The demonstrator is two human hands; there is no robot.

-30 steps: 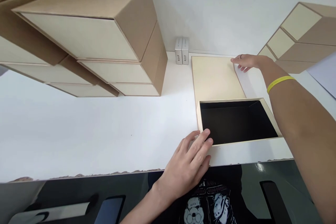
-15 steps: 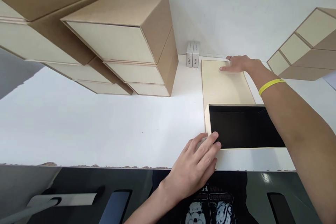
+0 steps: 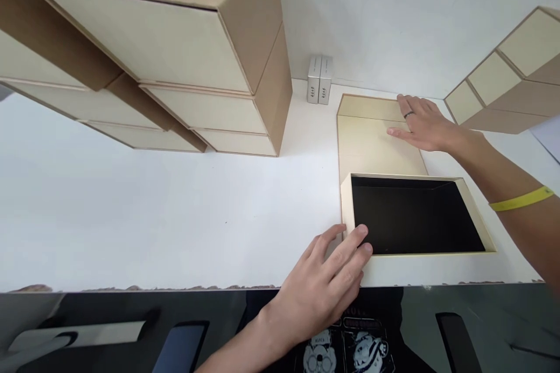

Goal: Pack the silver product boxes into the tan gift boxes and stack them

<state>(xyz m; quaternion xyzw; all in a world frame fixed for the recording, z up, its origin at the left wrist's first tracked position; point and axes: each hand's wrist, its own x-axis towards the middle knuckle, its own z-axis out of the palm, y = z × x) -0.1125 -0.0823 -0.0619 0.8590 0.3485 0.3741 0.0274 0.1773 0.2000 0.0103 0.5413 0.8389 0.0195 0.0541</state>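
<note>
"Where is the box, and what has hold of it?"

"The open box (image 3: 420, 215), black inside, sits near the front of the table (image 3: 245, 215); the left hand (image 3: 326, 282) lies over its near left corner, fingers a little apart, tips at the wall; whether they grip, I cannot tell."

"And the right hand (image 3: 422, 122)?"

"On the cream cover panel (image 3: 380, 143), which runs out behind the box; thumb spread from the other fingers, whose tips lie at the far right corner of the creased end strip (image 3: 367, 106); nothing looks pinched."

"So what would worry you?"

"The strip first; a push at that one corner could bend it crookedly; then the box, which might skew if the left hand pressed sideways; a hard pull could carry it over the chipped front edge; and a careless swing of the right hand might knock the stacked boxes (image 3: 503, 81) near it."
</note>
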